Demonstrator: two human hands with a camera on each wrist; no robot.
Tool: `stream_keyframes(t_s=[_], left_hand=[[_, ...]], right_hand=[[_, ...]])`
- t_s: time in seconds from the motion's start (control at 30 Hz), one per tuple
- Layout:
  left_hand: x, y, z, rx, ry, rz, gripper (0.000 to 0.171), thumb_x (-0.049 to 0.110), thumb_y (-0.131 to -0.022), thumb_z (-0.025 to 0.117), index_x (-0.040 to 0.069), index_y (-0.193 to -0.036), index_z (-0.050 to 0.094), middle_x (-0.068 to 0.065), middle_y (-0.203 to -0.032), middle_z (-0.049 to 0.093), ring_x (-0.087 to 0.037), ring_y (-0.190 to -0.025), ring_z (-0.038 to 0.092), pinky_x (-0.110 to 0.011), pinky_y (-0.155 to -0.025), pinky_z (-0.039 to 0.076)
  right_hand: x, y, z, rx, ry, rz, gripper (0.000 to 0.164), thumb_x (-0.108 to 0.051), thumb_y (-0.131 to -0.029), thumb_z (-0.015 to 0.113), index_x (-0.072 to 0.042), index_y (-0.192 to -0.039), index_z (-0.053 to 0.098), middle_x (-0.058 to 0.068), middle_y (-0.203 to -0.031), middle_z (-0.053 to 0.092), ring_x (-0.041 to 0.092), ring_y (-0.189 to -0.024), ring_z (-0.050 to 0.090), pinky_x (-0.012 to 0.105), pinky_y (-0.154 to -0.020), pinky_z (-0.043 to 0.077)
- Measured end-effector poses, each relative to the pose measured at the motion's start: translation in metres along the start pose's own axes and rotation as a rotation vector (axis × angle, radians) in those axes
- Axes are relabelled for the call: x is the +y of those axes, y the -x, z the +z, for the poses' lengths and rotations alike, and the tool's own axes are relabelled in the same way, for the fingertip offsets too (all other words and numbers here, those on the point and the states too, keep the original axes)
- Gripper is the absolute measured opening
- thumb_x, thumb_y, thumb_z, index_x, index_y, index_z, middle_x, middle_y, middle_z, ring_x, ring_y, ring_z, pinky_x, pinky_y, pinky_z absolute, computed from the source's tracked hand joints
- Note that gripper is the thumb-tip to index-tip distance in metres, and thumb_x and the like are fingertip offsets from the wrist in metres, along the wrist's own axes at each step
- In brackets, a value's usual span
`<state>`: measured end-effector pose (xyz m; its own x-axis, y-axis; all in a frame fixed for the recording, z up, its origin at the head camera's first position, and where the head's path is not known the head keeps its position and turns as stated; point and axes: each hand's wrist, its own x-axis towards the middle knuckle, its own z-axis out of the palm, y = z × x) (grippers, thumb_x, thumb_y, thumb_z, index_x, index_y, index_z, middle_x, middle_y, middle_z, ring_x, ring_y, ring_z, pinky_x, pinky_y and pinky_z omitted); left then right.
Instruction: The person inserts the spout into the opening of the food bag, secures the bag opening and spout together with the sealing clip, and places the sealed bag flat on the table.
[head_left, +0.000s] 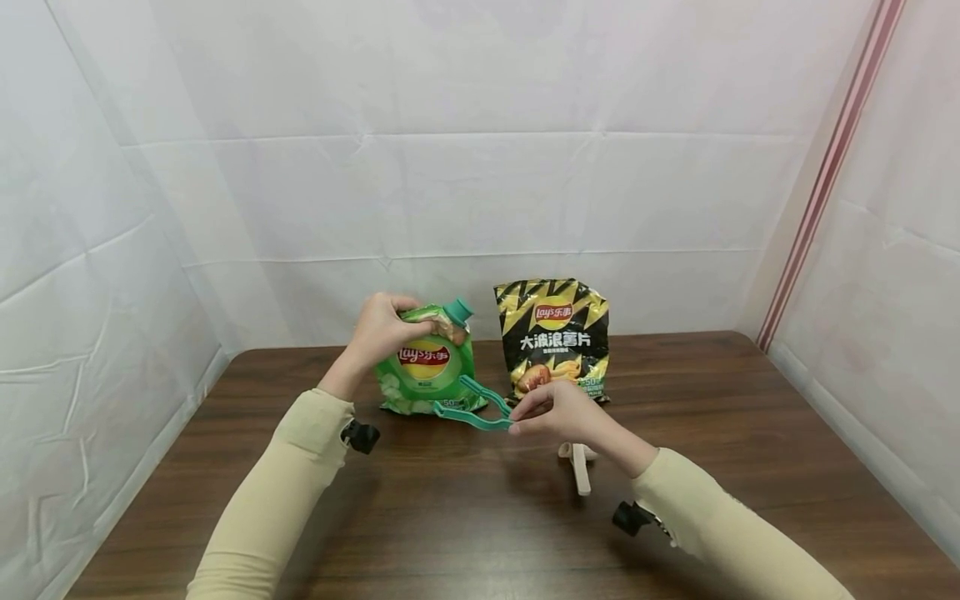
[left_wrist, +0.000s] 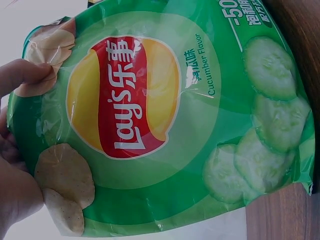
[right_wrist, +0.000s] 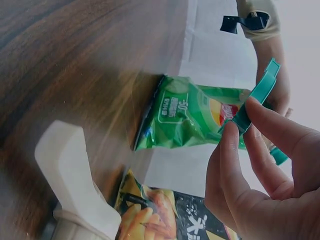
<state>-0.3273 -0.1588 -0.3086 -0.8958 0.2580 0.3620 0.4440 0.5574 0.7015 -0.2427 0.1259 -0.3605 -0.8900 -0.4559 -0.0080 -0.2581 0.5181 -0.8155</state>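
My left hand (head_left: 384,332) grips the upper left edge of a green cucumber-flavor Lay's chip bag (head_left: 427,379), thumb on the front. The bag (left_wrist: 195,145) stands upright on the table, and its printed front fills the left wrist view. A teal cap-like piece (head_left: 458,311) sits at the bag's top right corner. In front of the bag, my right hand (head_left: 562,414) pinches the joined end of a teal bag clip (head_left: 480,422). The clip's two long arms spread apart toward the left. In the right wrist view, thumb and fingertips hold the clip (right_wrist: 257,97).
A black and yellow Lay's bag (head_left: 555,337) stands upright to the right of the green one. Behind my right hand's wrist, a whitish plastic piece (head_left: 580,471) lies on the brown wooden table (head_left: 450,517). White cloth walls (head_left: 480,192) enclose the back and sides.
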Motion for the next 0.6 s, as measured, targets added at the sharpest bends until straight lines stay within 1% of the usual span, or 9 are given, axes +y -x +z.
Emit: stream_keyframes(t_s=[0.2, 0.33, 0.43, 0.57, 0.6], left_hand=[[-0.001, 0.000, -0.001, 0.002, 0.019, -0.009, 0.009, 0.017, -0.079, 0.073, 0.009, -0.076, 0.073, -0.004, -0.062, 0.064, -0.012, -0.047, 0.044, -0.025, -0.045, 0.034], [-0.001, 0.001, -0.001, 0.002, 0.019, -0.012, 0.009, 0.018, -0.079, 0.073, 0.009, -0.076, 0.073, -0.004, -0.062, 0.064, -0.012, -0.047, 0.044, -0.025, -0.045, 0.034], [-0.001, 0.000, 0.000, 0.006, 0.020, -0.013, 0.009, 0.018, -0.079, 0.073, 0.009, -0.078, 0.074, -0.005, -0.064, 0.066, -0.013, -0.048, 0.046, -0.025, -0.045, 0.036], [-0.001, 0.000, 0.000, 0.006, 0.021, -0.012, 0.010, 0.018, -0.079, 0.073, 0.009, -0.080, 0.075, -0.006, -0.068, 0.068, -0.014, -0.050, 0.049, -0.026, -0.046, 0.038], [-0.001, 0.001, 0.000, 0.005, 0.021, -0.011, 0.010, 0.018, -0.080, 0.073, 0.009, -0.080, 0.075, -0.006, -0.068, 0.068, -0.014, -0.050, 0.048, -0.026, -0.046, 0.038]], right_hand=[[-0.001, 0.003, -0.009, 0.014, 0.019, -0.011, 0.016, -0.027, -0.079, 0.078, -0.013, -0.088, 0.076, 0.000, -0.085, 0.073, 0.009, -0.080, 0.066, 0.029, -0.070, 0.053], [-0.003, 0.003, -0.013, 0.034, -0.013, 0.021, 0.017, -0.025, -0.079, 0.077, -0.012, -0.090, 0.076, 0.001, -0.086, 0.073, 0.015, -0.080, 0.066, 0.033, -0.070, 0.053], [-0.004, 0.002, -0.016, 0.055, -0.025, 0.047, 0.017, -0.024, -0.079, 0.078, -0.012, -0.091, 0.076, 0.001, -0.086, 0.072, 0.019, -0.079, 0.066, 0.034, -0.069, 0.053], [-0.005, -0.003, -0.018, 0.092, -0.004, 0.059, 0.015, -0.025, -0.079, 0.078, -0.015, -0.090, 0.076, -0.001, -0.088, 0.072, 0.014, -0.079, 0.066, 0.030, -0.070, 0.052], [-0.005, -0.005, -0.018, 0.098, -0.010, 0.064, 0.015, -0.026, -0.079, 0.078, -0.015, -0.090, 0.076, -0.001, -0.090, 0.072, 0.013, -0.079, 0.065, 0.031, -0.071, 0.052]])
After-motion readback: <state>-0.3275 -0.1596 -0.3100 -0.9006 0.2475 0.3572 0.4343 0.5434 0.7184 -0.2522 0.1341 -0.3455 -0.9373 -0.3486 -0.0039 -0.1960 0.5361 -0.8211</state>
